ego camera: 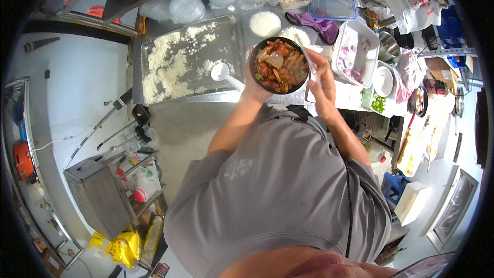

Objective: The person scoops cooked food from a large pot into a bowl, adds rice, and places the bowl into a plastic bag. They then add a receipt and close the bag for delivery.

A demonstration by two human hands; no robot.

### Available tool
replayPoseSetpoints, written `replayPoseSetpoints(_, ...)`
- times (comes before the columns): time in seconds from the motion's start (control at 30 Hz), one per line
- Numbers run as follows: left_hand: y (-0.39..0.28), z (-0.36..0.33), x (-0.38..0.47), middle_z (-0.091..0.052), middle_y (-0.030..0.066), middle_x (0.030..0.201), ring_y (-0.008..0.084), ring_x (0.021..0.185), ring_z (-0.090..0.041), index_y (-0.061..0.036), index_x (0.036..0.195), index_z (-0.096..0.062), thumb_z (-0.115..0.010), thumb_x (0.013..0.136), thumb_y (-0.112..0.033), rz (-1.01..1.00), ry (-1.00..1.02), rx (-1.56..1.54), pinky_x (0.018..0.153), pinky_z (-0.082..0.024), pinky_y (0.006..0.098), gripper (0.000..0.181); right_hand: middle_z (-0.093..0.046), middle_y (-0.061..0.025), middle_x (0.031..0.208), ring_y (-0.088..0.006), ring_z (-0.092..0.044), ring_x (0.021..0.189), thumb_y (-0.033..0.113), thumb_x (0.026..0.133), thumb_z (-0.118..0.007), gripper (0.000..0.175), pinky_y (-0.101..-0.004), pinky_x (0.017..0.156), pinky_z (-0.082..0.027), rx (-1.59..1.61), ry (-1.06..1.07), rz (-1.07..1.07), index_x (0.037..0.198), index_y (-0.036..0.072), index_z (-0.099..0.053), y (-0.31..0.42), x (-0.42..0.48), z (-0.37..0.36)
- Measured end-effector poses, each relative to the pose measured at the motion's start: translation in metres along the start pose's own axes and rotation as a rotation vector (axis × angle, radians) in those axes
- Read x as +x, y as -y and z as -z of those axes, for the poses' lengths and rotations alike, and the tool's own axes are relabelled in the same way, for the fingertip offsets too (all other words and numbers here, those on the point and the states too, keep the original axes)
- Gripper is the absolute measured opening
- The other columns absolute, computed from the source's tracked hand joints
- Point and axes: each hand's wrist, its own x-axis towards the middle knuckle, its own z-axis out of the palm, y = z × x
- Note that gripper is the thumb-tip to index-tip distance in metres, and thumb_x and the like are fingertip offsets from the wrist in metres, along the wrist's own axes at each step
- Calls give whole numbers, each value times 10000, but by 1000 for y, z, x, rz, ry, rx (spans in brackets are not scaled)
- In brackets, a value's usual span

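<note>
My left hand (pixel 255 85) grips the side of a round black bowl (pixel 266 88) filled with cooked food (pixel 281 65), with pale onion pieces and brown-red strips on top. At the bowl's right side, my right hand (pixel 325 85) pinches a thin, translucent plastic piece (pixel 312 63), seen nearly edge-on; whether it is a lid I cannot tell. To the left lies a metal tray (pixel 216 27) of white rice (pixel 166 65). A white rice scoop (pixel 220 72) rests over its near right corner. Behind the black bowl are two round containers of rice, one (pixel 265 24) fully visible, the other (pixel 295 36) partly hidden.
A purple cloth (pixel 322 27) lies behind my right hand, beside a white bin (pixel 336 61) of onion pieces. Farther right is a container with chopped greens (pixel 378 104). Stacked plastic bowls (pixel 187 6) line the counter's back. A rack (pixel 141 170) stands at lower left.
</note>
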Motion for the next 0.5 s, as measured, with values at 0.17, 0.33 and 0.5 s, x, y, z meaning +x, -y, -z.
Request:
replayPoseSetpoints(0.17, 5, -9, -4, -535, 148, 1398, 336, 1284, -513, -53, 1391, -496, -324, 1011, -606, 38, 13, 94, 1114, -375, 496, 693, -480, -186, 1389, -392, -451, 1274, 391, 905, -626, 380, -621, 1144, -126, -730, 150, 268, 1077, 72, -514, 9, 2, -19)
replayPoseSetpoints(0.33, 11, -14, -3, -577, 147, 1339, 305, 1236, -561, -26, 1374, -508, -273, 1013, -622, 8, -53, 168, 1094, -415, 457, 735, -455, -177, 1385, -383, -413, 1303, 594, 877, -597, 605, -609, 1139, -150, -913, 188, 223, 1277, 140, -595, 15, 9, -29)
replayPoseSetpoints(0.5, 17, -10, -3, -559, 146, 1373, 294, 1257, -549, -18, 1398, -489, -276, 1028, -574, -51, 6, 201, 1096, -411, 455, 701, -378, -243, 1464, -436, -320, 1393, 533, 853, -651, 524, -597, 1109, -234, -992, 157, 214, 1253, 196, -624, 16, 18, -35)
